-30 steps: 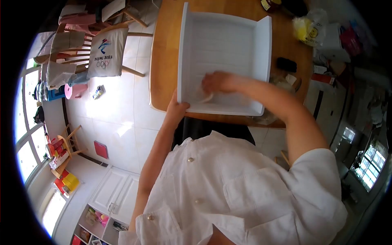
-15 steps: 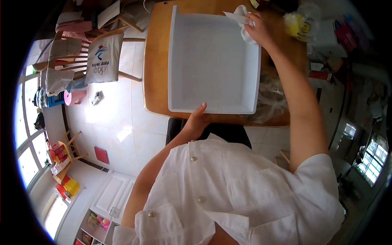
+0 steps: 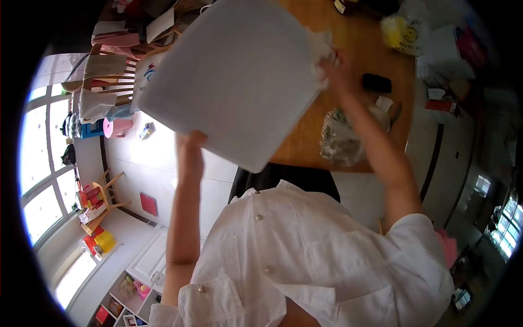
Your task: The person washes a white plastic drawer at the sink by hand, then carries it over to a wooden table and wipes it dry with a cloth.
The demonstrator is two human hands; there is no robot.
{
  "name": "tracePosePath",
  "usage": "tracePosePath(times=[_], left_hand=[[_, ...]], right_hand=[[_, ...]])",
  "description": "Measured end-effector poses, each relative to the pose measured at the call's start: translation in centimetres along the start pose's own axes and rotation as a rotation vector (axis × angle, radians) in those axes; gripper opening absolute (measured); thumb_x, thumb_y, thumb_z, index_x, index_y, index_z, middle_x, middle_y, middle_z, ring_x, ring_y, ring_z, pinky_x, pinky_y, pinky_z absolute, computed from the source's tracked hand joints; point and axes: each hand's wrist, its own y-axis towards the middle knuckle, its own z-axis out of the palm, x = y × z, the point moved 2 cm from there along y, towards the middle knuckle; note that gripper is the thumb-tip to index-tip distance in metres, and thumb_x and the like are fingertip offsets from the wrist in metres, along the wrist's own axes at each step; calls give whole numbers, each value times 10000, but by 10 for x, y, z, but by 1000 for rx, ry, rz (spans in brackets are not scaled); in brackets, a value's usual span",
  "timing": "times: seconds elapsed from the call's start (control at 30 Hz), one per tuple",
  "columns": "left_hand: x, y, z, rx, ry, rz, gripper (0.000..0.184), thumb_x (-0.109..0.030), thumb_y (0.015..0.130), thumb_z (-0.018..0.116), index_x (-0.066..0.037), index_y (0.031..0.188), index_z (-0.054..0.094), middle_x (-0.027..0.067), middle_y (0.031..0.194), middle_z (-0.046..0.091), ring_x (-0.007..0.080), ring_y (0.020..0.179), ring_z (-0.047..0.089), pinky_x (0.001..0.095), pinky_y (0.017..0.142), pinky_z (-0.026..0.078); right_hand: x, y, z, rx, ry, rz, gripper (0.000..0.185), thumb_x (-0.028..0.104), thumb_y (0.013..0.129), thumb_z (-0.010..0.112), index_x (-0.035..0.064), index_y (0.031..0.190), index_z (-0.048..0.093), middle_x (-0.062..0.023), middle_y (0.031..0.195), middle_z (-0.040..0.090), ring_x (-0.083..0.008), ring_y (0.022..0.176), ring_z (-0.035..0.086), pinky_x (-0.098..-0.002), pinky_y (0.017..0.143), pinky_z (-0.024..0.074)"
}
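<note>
A pale grey plastic bin [image 3: 234, 82] is raised and tilted over the table's left part, its broad flat face towards me; this looks like its underside. My left hand [image 3: 192, 143] grips its lower left edge, with the thumb on the flat face and the other fingers hidden behind. At the bin's right edge, my right hand [image 3: 335, 68] is closed on a crumpled white cloth [image 3: 321, 46], blurred by motion. The cloth lies against the edge. Whether the right fingers also hold the bin is unclear.
On the wooden table [image 3: 299, 139] lie a clear plastic bag [image 3: 340, 139], a black case-like object [image 3: 377, 83] and, at the far right, a smiley-printed bag [image 3: 403, 35]. A dark stool or chair seat [image 3: 286, 180] is under the near edge. Wooden chairs [image 3: 111, 71] stand left.
The bin has gone from resting upright on the table to raised, turned over and shifted left. My left hand moved left with it; the right hand still holds the cloth, slightly lower.
</note>
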Motion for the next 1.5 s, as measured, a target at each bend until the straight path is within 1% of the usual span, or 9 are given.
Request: tracePosePath(times=[0.23, 0.57, 0.67, 0.83, 1.07, 1.2, 1.3, 1.37, 1.5], left_hand=[[-139, -20, 11, -259, 303, 213, 817, -289, 596, 539, -48, 1360, 378, 139, 1062, 521, 330, 1116, 465, 457, 956, 381], [-219, 13, 62, 33, 1065, 976, 758, 53, 716, 363, -128, 1451, 308, 153, 1464, 356, 367, 1355, 323, 505, 1076, 334], [-225, 19, 88, 156, 1002, 899, 829, 67, 683, 403, -222, 1455, 314, 126, 1465, 367, 384, 1346, 330, 574, 1052, 325], [-197, 27, 93, 260, 990, 789, 811, 84, 656, 374, -155, 1431, 365, 132, 1481, 336, 329, 1384, 280, 467, 1126, 260], [-188, 38, 100, 173, 784, 828, 674, 83, 702, 312, -110, 1307, 539, 119, 1379, 483, 284, 1354, 351, 436, 1140, 247], [-185, 36, 102, 171, 820, 913, 671, 111, 711, 310, -126, 1286, 563, 87, 1360, 510, 268, 1352, 355, 437, 1142, 248], [-183, 26, 108, 157, 889, 955, 656, 125, 727, 319, -135, 1273, 575, 67, 1357, 515, 254, 1353, 355, 435, 1141, 254], [-184, 21, 114, 143, 918, 967, 642, 127, 738, 327, -136, 1265, 582, 58, 1357, 515, 247, 1353, 355, 433, 1140, 259], [-184, 20, 119, 180, 911, 973, 620, 125, 756, 337, -135, 1261, 587, 45, 1351, 522, 240, 1348, 365, 425, 1135, 274]], right_hand=[[-30, -92, 74, -214, 588, 197, 305, 47, 757, 599, -2, 1058, 577, -42, 945, 613, -152, 859, 586, -273, 765, 468], [-27, -136, 111, -194, 611, 444, 292, 46, 762, 610, 12, 1048, 561, -71, 1005, 601, -181, 918, 588, -300, 815, 474], [-46, -131, 108, -175, 677, 472, 295, 69, 768, 632, 17, 1049, 560, -73, 996, 601, -182, 902, 590, -296, 803, 482], [-55, -115, 99, -202, 945, 485, 276, 66, 807, 615, 28, 1071, 544, -76, 974, 604, -181, 851, 596, -294, 743, 498], [-53, -111, 99, -46, 840, 679, 359, 71, 824, 582, 34, 1178, 528, -92, 1028, 615, -186, 819, 605, -304, 663, 502], [-52, -64, 72, -33, 530, 483, 395, 46, 823, 545, 3, 1214, 513, -113, 1086, 598, -208, 903, 596, -334, 743, 500], [-17, 10, 54, -170, 213, -116, 390, 23, 821, 523, -5, 1208, 486, -161, 1082, 546, -285, 972, 544, -391, 865, 457], [-3, 53, 62, -513, 262, -308, 353, -12, 805, 506, -18, 1158, 512, -169, 1055, 527, -291, 960, 530, -401, 823, 447], [53, 27, 118, -532, 398, -377, 392, -57, 725, 510, 1, 1111, 548, -162, 1047, 523, -316, 958, 515, -397, 826, 433]])
